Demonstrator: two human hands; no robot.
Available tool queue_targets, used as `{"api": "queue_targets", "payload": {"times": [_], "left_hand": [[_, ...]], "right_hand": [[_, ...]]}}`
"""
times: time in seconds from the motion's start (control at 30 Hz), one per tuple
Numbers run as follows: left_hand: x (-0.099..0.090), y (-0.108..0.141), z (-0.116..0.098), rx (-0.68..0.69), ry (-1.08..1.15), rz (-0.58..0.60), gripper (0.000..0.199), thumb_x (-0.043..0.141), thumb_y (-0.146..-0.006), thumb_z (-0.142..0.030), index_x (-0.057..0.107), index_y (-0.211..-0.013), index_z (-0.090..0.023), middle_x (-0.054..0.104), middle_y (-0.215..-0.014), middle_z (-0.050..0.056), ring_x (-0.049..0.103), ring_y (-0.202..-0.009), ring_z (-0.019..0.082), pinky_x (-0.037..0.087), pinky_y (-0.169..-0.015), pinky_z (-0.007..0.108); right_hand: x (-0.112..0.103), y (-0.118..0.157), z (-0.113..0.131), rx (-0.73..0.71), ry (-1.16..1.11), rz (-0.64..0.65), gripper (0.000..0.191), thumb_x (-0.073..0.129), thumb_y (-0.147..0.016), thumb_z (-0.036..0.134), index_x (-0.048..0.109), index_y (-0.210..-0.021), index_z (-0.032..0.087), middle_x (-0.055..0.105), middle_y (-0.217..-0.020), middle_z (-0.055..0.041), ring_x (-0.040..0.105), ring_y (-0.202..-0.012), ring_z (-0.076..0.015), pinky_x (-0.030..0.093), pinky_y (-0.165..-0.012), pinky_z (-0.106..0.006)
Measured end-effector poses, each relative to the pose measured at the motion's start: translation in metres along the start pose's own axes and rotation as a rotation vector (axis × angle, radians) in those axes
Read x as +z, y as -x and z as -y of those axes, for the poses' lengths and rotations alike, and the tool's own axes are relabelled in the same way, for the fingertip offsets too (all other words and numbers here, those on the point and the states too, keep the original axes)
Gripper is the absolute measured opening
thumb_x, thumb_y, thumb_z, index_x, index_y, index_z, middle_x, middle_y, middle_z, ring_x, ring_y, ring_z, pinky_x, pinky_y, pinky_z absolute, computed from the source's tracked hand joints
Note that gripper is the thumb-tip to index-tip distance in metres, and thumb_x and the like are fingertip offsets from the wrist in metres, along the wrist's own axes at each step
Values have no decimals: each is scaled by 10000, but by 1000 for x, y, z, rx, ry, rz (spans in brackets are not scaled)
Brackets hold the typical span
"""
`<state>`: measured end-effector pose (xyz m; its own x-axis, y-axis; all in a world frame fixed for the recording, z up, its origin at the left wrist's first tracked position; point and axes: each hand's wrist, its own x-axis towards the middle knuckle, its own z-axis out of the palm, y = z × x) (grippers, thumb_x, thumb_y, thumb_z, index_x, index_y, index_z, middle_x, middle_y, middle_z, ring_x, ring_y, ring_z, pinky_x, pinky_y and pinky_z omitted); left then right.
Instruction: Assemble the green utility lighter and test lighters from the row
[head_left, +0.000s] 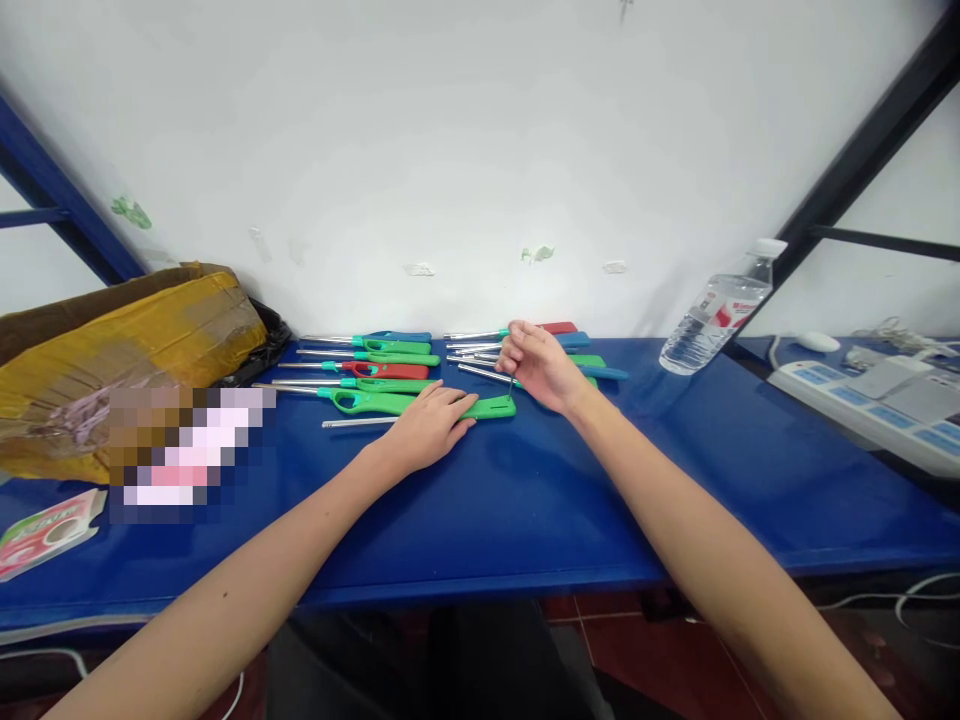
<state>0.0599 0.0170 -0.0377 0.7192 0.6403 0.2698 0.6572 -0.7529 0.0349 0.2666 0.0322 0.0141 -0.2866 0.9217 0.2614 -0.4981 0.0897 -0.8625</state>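
Observation:
My left hand [429, 428] rests over a green long-nosed gas lighter [491, 408] lying on the blue table, its fingers bent across the handle. A silver metal tube [356, 423] pokes out from beneath that hand toward the left. At the handle's right end, my right hand [544, 368] is raised, fingers pinched around a thin dark rod [511, 388] that points down at the lighter. The rod's upper part is hidden in the fingers. Behind my left hand lie a red lighter [386, 371], a blue lighter [401, 338] and more green ones.
Several more lighters, among them a blue one [607, 373], lie behind my right hand. A taped cardboard box [135, 350] stands left, near a torn printed card [52, 530]. On the right are a tilted water bottle [716, 310] and a white power strip [862, 400].

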Motion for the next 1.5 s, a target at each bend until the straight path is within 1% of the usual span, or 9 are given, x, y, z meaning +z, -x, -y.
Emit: {"api": "queue_targets", "payload": {"times": [0.13, 0.47, 0.6, 0.8, 1.03, 1.23, 1.3, 1.4, 1.5], "left_hand": [[-1, 0, 0, -5, -1, 11, 381, 438, -1013, -275, 550, -1340, -116, 633, -1257, 131, 569, -1196, 243, 300, -1165, 485], [1, 0, 0, -7, -10, 5, 384, 419, -1013, -285, 548, -1339, -129, 631, -1268, 130, 571, -1198, 248, 310, -1156, 490], [1, 0, 1, -2, -8, -7, 382, 410, -1013, -290, 550, -1335, -140, 635, -1259, 129, 574, -1192, 247, 318, -1149, 496], [2, 0, 1, 1, -12, 1, 390, 406, -1012, -288, 546, -1340, -130, 632, -1259, 133, 573, -1190, 245, 309, -1156, 493], [1, 0, 0, -1, -20, -2, 388, 388, -1013, -294, 551, -1331, -142, 633, -1261, 134, 575, -1190, 244, 315, -1150, 493], [0, 0, -1, -2, -22, 1, 388, 394, -1013, -292, 549, -1334, -139, 636, -1260, 138, 578, -1192, 249, 318, -1148, 493], [0, -1, -1, -6, -22, 4, 390, 400, -1011, -290, 549, -1333, -129, 638, -1254, 141, 578, -1193, 253, 321, -1145, 493], [-1, 0, -2, -5, -24, -5, 380, 397, -1014, -289, 552, -1330, -146, 642, -1249, 134, 582, -1187, 246, 324, -1143, 489], [-1, 0, -3, -11, -24, 5, 379, 410, -1011, -283, 547, -1334, -139, 638, -1257, 131, 579, -1190, 243, 314, -1150, 479]], "right_hand": [[-3, -2, 1, 25, -34, 15, 322, 716, -798, 515, 668, -852, 202, 347, -568, 79, 357, -493, -85, 458, -612, -260], [-13, -8, -5, -202, 461, -155, 399, 811, -681, 535, 606, -751, 200, 690, -753, -20, 614, -723, -154, 469, -707, -295], [-6, -5, -6, -166, 265, -122, 445, 841, -649, 515, 524, -752, 219, 649, -709, 21, 618, -704, -141, 484, -719, -295], [0, -1, -2, -44, 64, -19, 364, 767, -735, 541, 642, -839, 215, 357, -589, 79, 379, -514, -92, 458, -613, -266], [-11, 0, 3, -65, 263, 12, 415, 715, -767, 590, 703, -865, 187, 564, -712, 8, 520, -649, -122, 476, -652, -281], [-10, -3, -5, -268, 502, -237, 389, 829, -655, 514, 614, -725, 198, 666, -734, -15, 608, -713, -160, 500, -668, -309], [-6, -1, -8, -269, 424, -254, 422, 835, -647, 515, 549, -725, 214, 665, -755, -10, 630, -743, -172, 507, -654, -306], [1, 3, -8, -162, 236, -140, 427, 810, -682, 528, 514, -768, 233, 602, -703, 32, 602, -688, -147, 506, -649, -294], [2, 5, -3, -95, 135, -58, 363, 778, -726, 526, 575, -779, 230, 392, -573, 79, 429, -519, -96, 453, -579, -257]]}}
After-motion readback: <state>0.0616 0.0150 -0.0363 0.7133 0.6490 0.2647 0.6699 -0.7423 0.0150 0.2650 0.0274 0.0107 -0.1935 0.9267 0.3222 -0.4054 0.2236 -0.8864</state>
